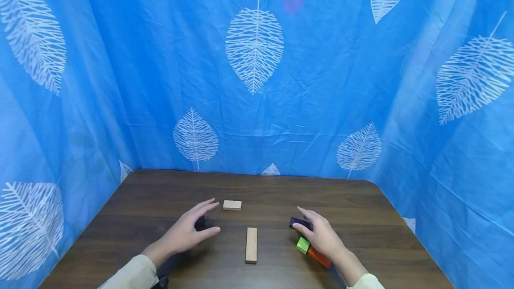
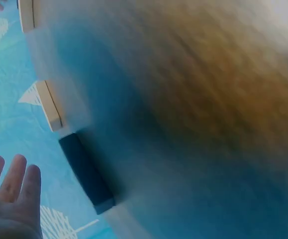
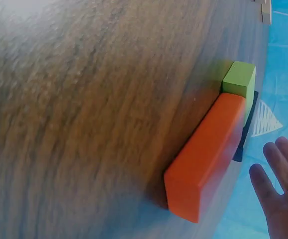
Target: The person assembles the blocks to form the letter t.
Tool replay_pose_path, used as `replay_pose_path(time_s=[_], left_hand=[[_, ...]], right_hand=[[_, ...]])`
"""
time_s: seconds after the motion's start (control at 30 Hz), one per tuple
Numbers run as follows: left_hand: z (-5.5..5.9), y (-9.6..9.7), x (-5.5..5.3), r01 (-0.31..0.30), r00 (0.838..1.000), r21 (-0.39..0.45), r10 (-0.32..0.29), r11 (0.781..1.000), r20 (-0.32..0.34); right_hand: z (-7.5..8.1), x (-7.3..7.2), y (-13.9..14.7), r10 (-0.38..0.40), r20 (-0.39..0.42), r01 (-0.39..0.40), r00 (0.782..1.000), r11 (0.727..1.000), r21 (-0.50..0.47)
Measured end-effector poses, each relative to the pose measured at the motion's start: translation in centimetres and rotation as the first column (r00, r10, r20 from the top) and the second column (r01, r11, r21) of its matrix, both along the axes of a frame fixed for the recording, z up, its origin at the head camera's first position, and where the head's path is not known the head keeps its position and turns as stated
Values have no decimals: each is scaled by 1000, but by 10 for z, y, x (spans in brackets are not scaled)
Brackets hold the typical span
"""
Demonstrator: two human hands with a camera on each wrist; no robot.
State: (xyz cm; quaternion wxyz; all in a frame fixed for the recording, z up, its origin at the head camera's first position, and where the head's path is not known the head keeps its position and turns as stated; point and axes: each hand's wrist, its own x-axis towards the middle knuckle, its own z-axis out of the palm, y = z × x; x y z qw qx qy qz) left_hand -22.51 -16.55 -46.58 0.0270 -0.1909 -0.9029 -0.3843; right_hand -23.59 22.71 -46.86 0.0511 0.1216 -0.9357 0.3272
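Observation:
My left hand [image 1: 188, 232] hovers over the left part of the table, fingers spread and holding nothing. Partly behind it lies a dark block [image 2: 86, 172], seen whole in the left wrist view. On the right, my right hand [image 1: 324, 236] is held with fingers extended and an empty palm. Beside and below it sit a dark purple block [image 1: 295, 222], a small green block [image 1: 303, 245] and a long orange block [image 3: 206, 137]. In the right wrist view the green block stands against the orange one's far end, with the dark block behind.
Between the hands, a long pale wooden block [image 1: 250, 245] points away from me. Farther back lies a short pale block [image 1: 232, 205]. The brown wooden table [image 1: 281, 191] ends at a blue curtain [image 1: 257, 115] with white leaf prints, which surrounds the back and sides.

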Motion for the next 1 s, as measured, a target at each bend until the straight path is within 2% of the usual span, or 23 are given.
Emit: replay_pose_path(time_s=[0.13, 0.3, 0.5, 0.73, 1.0], left_hand=[[-3, -5, -1, 1, 1000, 75, -1, 997, -10], [-6, -12, -3, -10, 1000, 113, 11, 994, -14], [-8, -19, -6, -71, 997, 113, 69, 991, 25], [-10, -28, -7, -117, 993, 102, 114, 988, 34], [-10, -38, -10, -168, 982, 109, 156, 980, 109]], right_hand=[[-6, -2, 2, -38, 6, 38, 999, 999, -27], [-13, -5, 7, -70, 24, 71, 997, 996, -61], [-20, -9, 14, -114, 53, 118, 992, 990, -82], [-24, -15, 19, -143, 81, 150, 986, 984, -92], [-25, -19, 19, -164, 116, 175, 980, 980, -93]])
